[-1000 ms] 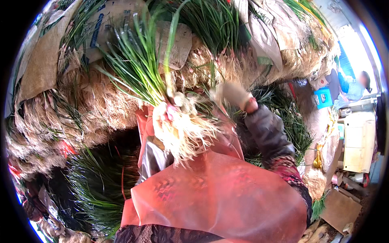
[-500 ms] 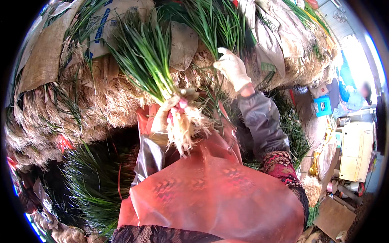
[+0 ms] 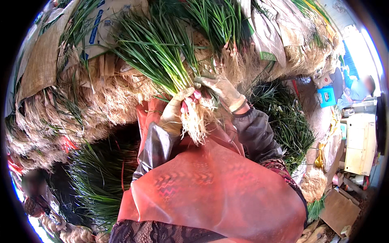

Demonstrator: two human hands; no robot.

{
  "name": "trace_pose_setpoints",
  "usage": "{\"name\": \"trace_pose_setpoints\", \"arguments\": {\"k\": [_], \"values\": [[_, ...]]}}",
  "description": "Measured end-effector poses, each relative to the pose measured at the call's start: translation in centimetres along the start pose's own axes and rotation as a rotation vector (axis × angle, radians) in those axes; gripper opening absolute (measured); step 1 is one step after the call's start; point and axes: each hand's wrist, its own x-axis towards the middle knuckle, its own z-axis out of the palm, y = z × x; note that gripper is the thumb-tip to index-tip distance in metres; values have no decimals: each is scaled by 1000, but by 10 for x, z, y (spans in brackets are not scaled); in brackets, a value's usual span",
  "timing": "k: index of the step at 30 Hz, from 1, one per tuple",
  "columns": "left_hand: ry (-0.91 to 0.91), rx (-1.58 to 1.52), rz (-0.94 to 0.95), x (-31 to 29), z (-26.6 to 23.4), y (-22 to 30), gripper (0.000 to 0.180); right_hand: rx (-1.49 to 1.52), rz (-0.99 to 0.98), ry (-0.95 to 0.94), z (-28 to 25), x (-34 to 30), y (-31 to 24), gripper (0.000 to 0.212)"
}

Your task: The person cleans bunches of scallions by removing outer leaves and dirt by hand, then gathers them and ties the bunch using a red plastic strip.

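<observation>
My gloved left hand (image 3: 172, 115) is closed around a bunch of scallions (image 3: 175, 72), just above their reddish bulbs. The green leaves fan up and left, and pale roots hang below the fist. Close on the right, my gloved right hand (image 3: 223, 90) has its thumb and fingers together on a thin scallion stalk (image 3: 194, 60) beside the bunch; its lower end is hidden. Farther back, another cluster of scallions (image 3: 225, 26) lies on the heap, its pinkish bulbs and roots toward me.
A long heap of rooted scallions (image 3: 93, 101) spans the far side, partly covered by sacks (image 3: 265, 32). More greens lie low at left (image 3: 97, 178) and right (image 3: 283, 121). A person (image 3: 360, 87) is at far right near a blue crate (image 3: 327, 96); another person is at lower left.
My right hand has moved from the far cluster down and left to the held bunch. My left hand has shifted slightly right and up, still gripping the scallions.
</observation>
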Motion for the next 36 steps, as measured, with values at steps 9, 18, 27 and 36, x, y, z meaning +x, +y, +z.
{"name": "trace_pose_setpoints", "arguments": {"k": [9,18,27,36], "values": [[32,140,64,-14,1,-13,27,106,90,91,3,10,-17,28],[20,157,39,-14,12,-15,30,-1097,-284,430,7,11,-26,27],[76,206,58,-20,13,-18,32,-843,-197,555,-16,30,-24,24],[186,416,122,-18,6,-24,26,-1263,-466,438,8,8,-6,21]]}}
